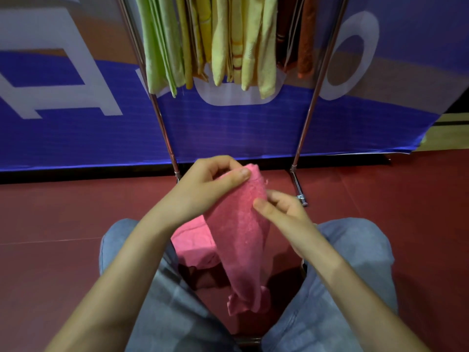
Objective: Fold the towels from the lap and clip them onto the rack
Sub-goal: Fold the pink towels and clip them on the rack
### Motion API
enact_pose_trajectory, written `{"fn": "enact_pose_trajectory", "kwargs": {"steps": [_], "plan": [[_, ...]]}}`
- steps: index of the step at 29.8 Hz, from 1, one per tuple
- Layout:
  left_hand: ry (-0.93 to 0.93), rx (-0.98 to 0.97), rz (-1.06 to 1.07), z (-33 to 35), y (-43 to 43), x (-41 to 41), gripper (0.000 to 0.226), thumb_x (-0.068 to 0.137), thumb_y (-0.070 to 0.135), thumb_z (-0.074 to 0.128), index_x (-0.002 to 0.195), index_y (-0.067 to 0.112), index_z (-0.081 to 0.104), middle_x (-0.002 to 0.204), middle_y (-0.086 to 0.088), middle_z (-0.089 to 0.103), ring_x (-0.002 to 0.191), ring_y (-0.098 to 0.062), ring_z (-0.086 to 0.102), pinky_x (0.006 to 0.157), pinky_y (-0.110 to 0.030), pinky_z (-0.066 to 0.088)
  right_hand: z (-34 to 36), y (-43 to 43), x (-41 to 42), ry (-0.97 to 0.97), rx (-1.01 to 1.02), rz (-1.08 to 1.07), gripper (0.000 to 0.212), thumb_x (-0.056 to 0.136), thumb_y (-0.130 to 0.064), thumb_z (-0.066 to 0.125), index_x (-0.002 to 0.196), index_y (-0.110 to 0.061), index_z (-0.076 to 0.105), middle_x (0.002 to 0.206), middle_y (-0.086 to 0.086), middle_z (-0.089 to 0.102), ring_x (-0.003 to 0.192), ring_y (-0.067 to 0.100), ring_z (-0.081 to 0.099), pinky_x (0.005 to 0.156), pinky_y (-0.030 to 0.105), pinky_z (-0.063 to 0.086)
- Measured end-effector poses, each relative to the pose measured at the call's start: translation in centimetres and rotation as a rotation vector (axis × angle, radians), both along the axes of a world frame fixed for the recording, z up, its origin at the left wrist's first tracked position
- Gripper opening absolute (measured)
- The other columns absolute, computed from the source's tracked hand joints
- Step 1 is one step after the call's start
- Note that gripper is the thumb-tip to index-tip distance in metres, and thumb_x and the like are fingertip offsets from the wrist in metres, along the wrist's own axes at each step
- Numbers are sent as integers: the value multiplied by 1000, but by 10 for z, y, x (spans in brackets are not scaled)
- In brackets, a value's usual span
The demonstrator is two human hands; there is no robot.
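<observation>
A crumpled towel [193, 246] is lying between the knees, awaiting its turn. Above it the pink towel [241, 245] is hanging lengthwise, the left hand [210, 182] pinching its top corner and the right hand [281, 212] gripping the edge just below (probably lining up a fold). Beyond, the rack [162, 118] is already carrying the hung towels [228, 47].

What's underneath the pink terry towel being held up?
A bunched pink cloth lies between the knees, partly hidden by the held pink terry towel. Whatever lies beneath it is covered.
</observation>
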State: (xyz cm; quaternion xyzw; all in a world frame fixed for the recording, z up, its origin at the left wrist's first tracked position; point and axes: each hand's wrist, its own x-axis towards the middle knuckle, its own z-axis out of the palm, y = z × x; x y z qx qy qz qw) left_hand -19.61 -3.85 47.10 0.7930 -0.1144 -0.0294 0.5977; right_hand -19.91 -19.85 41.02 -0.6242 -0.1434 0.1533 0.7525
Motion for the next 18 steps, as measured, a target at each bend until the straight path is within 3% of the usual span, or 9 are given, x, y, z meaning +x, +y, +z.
{"fn": "enact_pose_trajectory", "kwargs": {"steps": [4,9,11,13,16,18], "plan": [[-116,59,101,6,12,3,14,81,30,59,69,22,59,58,13,59,57,6,49,55,-8,40,-33,-2,-12,101,-176,70,23,87,-2,50,80,-20,63,63,-21,68,65,-11,60,66,7,46],[-169,357,224,-7,27,5,13,84,31,60,79,20,57,71,7,57,61,3,49,59,-8,37,-41,-2,-12,71,-188,32,18,84,-5,57,74,-17,64,58,-16,64,61,-6,54,62,10,45],[-164,396,186,-19,29,6,26,80,37,56,99,19,55,94,4,57,82,2,50,71,-4,36,-36,-1,-9,47,-174,74,4,78,-16,63,74,-16,64,64,-15,62,66,-2,52,63,13,42],[-120,386,77,-28,23,6,43,76,43,49,113,20,53,111,8,54,103,0,48,86,-1,32,-29,2,-5,26,-161,113,22,71,-24,63,79,-4,65,67,-14,61,69,-1,52,64,14,42],[-39,262,-115,-35,1,4,38,74,56,40,96,30,56,97,12,62,93,1,54,88,-13,41,-16,2,-1,-1,-150,151,56,62,-42,75,83,9,62,70,-5,57,67,4,49,60,15,41],[-44,246,-150,-39,-7,4,36,74,56,36,88,30,57,88,7,63,85,-2,55,84,-22,44,-9,-1,1,26,-133,182,35,68,-34,73,72,-1,62,66,-6,59,64,2,51,58,13,41]]}}
